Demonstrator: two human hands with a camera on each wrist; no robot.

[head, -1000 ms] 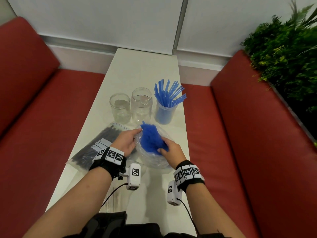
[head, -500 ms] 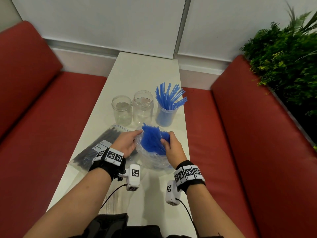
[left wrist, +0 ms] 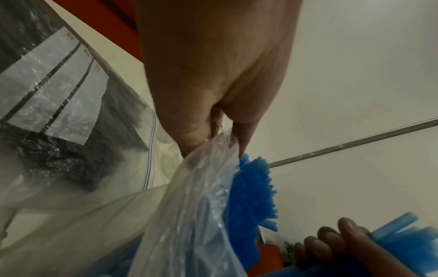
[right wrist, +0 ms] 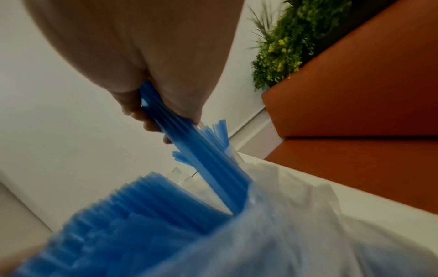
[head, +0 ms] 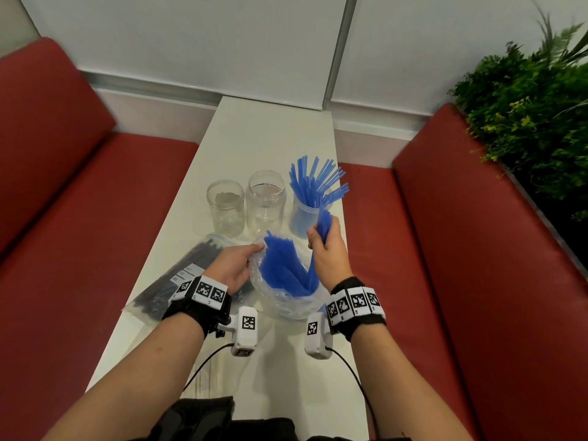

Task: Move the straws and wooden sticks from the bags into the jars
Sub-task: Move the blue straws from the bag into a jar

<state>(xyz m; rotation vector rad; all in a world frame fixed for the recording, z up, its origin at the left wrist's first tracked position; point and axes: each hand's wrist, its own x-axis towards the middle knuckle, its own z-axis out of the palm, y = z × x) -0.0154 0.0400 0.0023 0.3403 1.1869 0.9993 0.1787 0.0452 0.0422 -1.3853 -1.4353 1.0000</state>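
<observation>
A clear plastic bag [head: 286, 300] full of blue straws [head: 280, 268] stands on the white table [head: 270, 135]. My left hand [head: 235, 265] pinches the bag's rim [left wrist: 213, 148] at its left side. My right hand [head: 327, 249] grips a bunch of blue straws [right wrist: 196, 148], lifted partly out of the bag. Behind stand three jars: a small glass jar [head: 226, 208], a taller glass jar [head: 265, 202], and a jar [head: 304, 218] holding blue straws [head: 318, 179]. A zip bag of dark sticks [head: 178, 275] lies to the left.
Red bench seats [head: 95, 233] flank the narrow table on both sides. A green plant [head: 528, 106] stands at the far right behind the right bench. A white wall [head: 191, 36] closes the table's far end.
My right hand has closed on a bunch of straws and raised it up and to the right, out of the bag's mouth. The left hand stays on the rim.
</observation>
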